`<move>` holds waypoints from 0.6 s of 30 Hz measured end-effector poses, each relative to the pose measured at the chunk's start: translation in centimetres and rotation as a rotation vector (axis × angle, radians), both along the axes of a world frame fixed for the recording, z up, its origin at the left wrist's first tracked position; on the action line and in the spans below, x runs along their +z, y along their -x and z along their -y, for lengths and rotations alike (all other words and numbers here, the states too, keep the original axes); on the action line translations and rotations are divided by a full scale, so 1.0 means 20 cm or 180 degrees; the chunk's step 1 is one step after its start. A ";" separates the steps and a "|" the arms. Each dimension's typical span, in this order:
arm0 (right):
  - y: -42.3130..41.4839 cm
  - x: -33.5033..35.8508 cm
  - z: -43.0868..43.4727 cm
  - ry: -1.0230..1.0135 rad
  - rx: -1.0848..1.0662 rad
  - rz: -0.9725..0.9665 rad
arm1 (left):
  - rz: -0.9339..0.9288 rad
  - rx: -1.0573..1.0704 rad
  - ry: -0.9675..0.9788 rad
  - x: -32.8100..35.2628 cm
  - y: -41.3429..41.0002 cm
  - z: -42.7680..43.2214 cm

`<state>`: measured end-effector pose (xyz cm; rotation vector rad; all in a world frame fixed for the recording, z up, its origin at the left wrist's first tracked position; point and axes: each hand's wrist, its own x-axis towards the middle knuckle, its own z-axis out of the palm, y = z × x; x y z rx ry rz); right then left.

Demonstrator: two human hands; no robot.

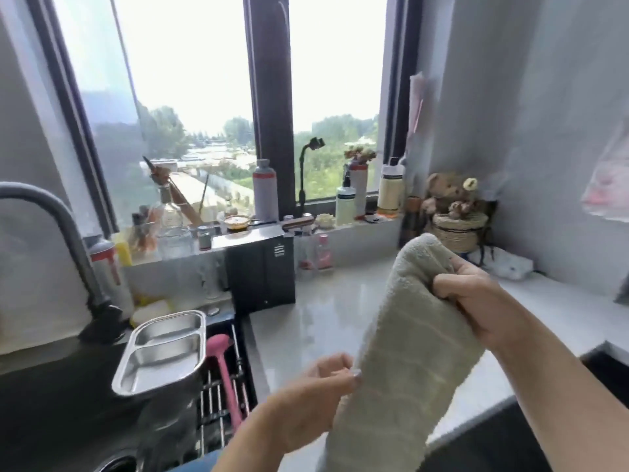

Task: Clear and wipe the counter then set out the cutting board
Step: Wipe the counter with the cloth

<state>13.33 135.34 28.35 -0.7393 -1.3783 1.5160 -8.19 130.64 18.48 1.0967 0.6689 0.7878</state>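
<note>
— Where is the towel (401,352)?

— In the air above the counter (323,315), near its front edge. It is pale green and hangs in a long fold, its top bunched and its lower end running out of view at the bottom.

— Who holds it?

— Both hands. The right hand (476,301) grips the upper part, fingers curled tight into the cloth with the top fold standing above the fist. The left hand (313,400) is lower, fingers bent, fingertips pinching the towel's left edge. It is blurred, so the exact hold is hard to read.

— And the counter?

— Glossy and light, reflecting the window. A black box (260,270) stands at its back left corner under the sill (357,229). In the far right corner sit a bear (446,195) on a woven basket (457,231), and a white bag (503,267) beside them.

— What is left of it?

— The sink (51,420), with a curved faucet (58,226). A two-part steel tray (163,356) sits over it, and a pink spatula (223,362) lies on a wire rack (211,403) just beside the tray.

— The sill?

— Crowded with bottles (265,190) and jars.
</note>
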 end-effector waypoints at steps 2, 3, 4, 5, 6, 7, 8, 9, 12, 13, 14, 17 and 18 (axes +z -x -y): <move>-0.24 -0.03 -0.05 0.0031 -0.0196 0.0066 | -0.0019 -0.0127 0.0064 0.00 -0.30 -0.10; -0.35 -0.04 -0.07 0.0049 -0.0259 0.0123 | -0.0008 -0.0219 0.0066 0.00 -0.44 -0.15; -0.45 -0.05 -0.10 0.0048 -0.0291 0.0176 | 0.0011 -0.0346 0.0036 -0.01 -0.58 -0.19; -0.53 -0.06 -0.13 0.0031 -0.0316 0.0221 | 0.0011 -0.0421 -0.0018 -0.01 -0.70 -0.23; -0.61 -0.08 -0.16 -0.0008 -0.0316 0.0254 | -0.0027 -0.0420 -0.0079 -0.02 -0.81 -0.26; -0.68 -0.09 -0.20 -0.0056 -0.0311 0.0298 | -0.0092 -0.0355 -0.0126 -0.03 -0.89 -0.29; -0.74 -0.10 -0.23 -0.0121 -0.0310 0.0368 | -0.0198 -0.0228 -0.0175 -0.04 -0.95 -0.32; -0.80 -0.10 -0.27 -0.0214 -0.0333 0.0488 | -0.0317 -0.0058 -0.0231 -0.05 -0.99 -0.35; -0.96 -0.15 -0.39 -0.0549 -0.0486 0.1024 | -0.0353 0.0480 -0.0370 -0.06 -0.98 -0.47; -1.00 -0.17 -0.45 -0.0594 -0.0563 0.1199 | -0.0250 0.0601 -0.0374 -0.05 -0.96 -0.51; -1.03 -0.19 -0.50 -0.0608 -0.0659 0.1361 | -0.0150 0.0668 -0.0376 -0.04 -0.93 -0.55; -1.07 -0.27 -0.68 -0.0516 -0.1058 0.1724 | -0.0440 0.0936 -0.0501 -0.04 -0.88 -0.67; -1.07 -0.29 -0.75 -0.0481 -0.1188 0.1816 | -0.0899 0.1129 -0.0591 -0.06 -0.87 -0.71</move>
